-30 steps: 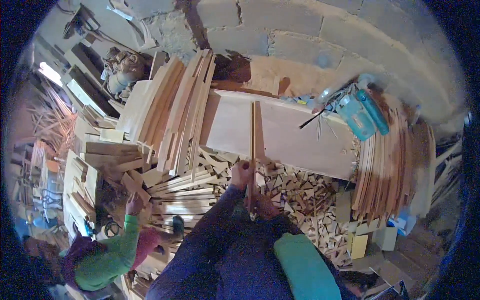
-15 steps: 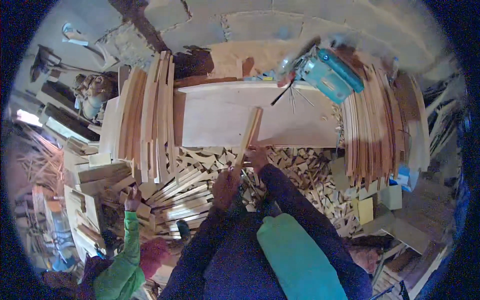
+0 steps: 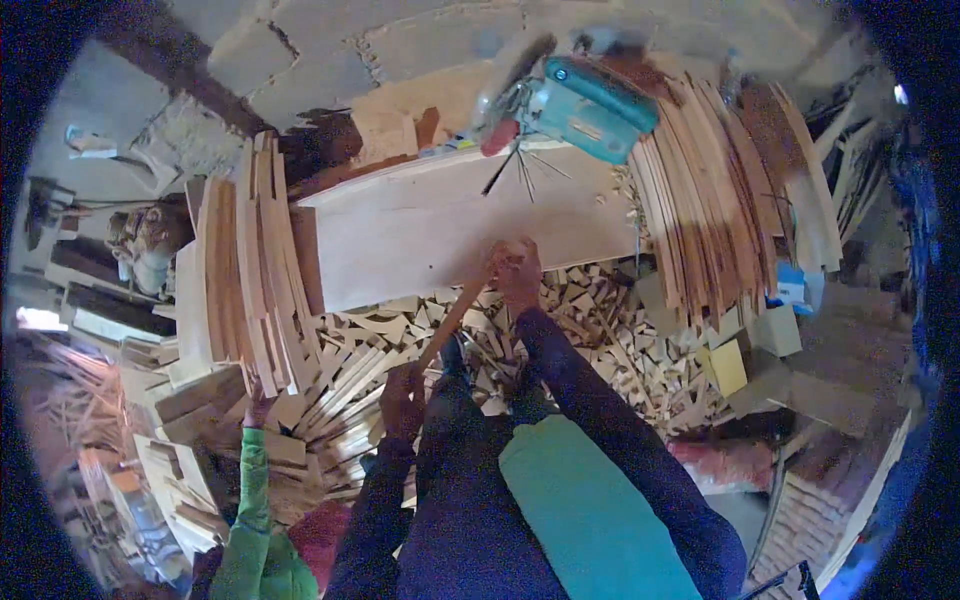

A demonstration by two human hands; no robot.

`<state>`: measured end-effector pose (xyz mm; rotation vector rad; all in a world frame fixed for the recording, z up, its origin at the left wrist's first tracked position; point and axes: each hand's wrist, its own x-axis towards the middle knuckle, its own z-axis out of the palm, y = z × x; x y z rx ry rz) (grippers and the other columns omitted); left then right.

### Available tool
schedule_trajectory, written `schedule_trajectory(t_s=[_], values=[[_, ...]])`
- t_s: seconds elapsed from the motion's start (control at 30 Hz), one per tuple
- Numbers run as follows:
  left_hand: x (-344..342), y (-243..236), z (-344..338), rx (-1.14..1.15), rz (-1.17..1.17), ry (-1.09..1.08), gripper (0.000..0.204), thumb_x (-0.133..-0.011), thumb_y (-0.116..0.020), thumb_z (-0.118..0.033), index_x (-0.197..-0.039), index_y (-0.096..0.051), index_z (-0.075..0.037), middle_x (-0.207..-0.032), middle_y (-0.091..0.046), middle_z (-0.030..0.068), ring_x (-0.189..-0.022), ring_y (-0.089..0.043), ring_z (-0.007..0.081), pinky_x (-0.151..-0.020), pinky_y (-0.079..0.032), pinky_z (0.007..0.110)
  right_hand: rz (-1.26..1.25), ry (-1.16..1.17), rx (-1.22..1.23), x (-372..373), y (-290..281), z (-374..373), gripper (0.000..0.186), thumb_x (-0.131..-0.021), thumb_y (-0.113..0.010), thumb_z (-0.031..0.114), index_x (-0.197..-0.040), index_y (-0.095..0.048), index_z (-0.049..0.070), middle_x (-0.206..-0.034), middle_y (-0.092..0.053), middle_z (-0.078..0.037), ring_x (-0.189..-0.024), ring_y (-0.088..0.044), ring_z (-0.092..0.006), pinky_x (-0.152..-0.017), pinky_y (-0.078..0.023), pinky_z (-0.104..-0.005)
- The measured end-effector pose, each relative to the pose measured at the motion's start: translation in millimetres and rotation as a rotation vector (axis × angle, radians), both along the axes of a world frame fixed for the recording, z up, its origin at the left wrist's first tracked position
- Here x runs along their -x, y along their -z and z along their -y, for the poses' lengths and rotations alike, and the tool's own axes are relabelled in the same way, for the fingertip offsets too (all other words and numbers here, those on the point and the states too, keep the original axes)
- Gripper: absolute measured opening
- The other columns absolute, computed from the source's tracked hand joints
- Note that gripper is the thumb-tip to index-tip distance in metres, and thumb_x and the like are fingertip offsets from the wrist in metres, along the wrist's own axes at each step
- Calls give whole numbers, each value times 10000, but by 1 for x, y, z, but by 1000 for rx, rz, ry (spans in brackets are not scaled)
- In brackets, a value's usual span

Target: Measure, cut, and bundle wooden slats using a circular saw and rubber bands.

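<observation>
A narrow wooden strip (image 3: 452, 325) slants across in front of me, over a heap of offcuts. My left hand (image 3: 403, 402) is closed around its lower, nearer end. Near the front edge of a pale wooden board (image 3: 385, 225), my right hand (image 3: 516, 272) is closed about the strip's upper end; the fingers are partly blurred. Beyond that hand, on the board's far side, rests a teal power tool (image 3: 595, 118) beside several thin dark and pale sticks (image 3: 520, 172).
Stacked wooden strips (image 3: 270, 270) flank the board on the left, and another stack (image 3: 690, 190) on the right. Offcuts (image 3: 590, 310) cover the ground below it. At left, a co-worker's hand (image 3: 260, 410) in a green sleeve reaches the left stack's ends. A yellowish block (image 3: 728, 368) lies right.
The strip has swung lower, its top end now in my right hand. My left hand has moved down and left. The co-worker's hand has come up to the strip ends. The view has shifted.
</observation>
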<state>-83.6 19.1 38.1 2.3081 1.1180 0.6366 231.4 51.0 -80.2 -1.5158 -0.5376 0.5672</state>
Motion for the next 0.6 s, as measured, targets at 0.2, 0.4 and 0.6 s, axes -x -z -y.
schedule_trajectory(t_s=[0.2, 0.4, 0.6], values=[[-6, -19, -12, -28, -50, 30, 165, -890, -595, -88, -1042, -615, -28, -984, -636, 166, -895, -633, 343, -772, -513, 421, -261, 99, -209, -7, -24, 6, 313, -849, -650, 87, -1142, -547, 49, -920, -658, -117, -771, -667, -198, -607, -600, -336], [-21, -17, -33, -250, -87, 138, 221, -858, -571, -44, -1075, -609, -26, -952, -627, 174, -864, -614, 359, -733, -508, 449, -435, 129, -227, -25, -37, 20, 214, -851, -644, 70, -1048, -580, 17, -866, -653, -76, -692, -660, -178, -582, -596, -330], [-54, -15, -52, -305, -36, 262, 230, -828, -607, -35, -1057, -585, -32, -919, -582, 169, -845, -593, 354, -688, -493, 467, -264, 206, -292, -58, -35, 40, 180, -866, -624, 64, -1039, -578, 45, -840, -632, -63, -675, -646, -180, -558, -569, -325]])
